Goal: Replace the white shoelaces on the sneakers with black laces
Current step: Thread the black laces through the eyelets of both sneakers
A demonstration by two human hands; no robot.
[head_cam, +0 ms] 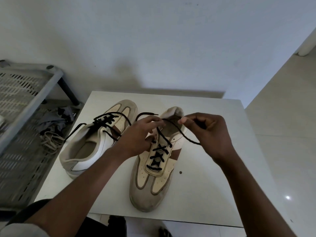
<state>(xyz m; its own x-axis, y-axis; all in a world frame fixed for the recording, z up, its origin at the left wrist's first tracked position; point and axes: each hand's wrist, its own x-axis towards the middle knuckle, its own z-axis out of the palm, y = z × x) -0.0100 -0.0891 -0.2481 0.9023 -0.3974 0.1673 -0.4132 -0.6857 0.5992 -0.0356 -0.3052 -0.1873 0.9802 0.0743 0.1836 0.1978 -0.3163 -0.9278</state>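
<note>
On the tabletop, the half-laced sneaker is lying toe toward the person, so both hands are reaching its open eyelets; left hand and right hand are each pinching one end of the black lace, likely readying the next crossing

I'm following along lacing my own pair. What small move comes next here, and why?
Probably guide the black lace end pinched by the right hand down into the next empty eyelet. The lace crosses only the lower rows of the near sneaker, its upper holes are bare, and the left hand holds the other strand up.
</note>
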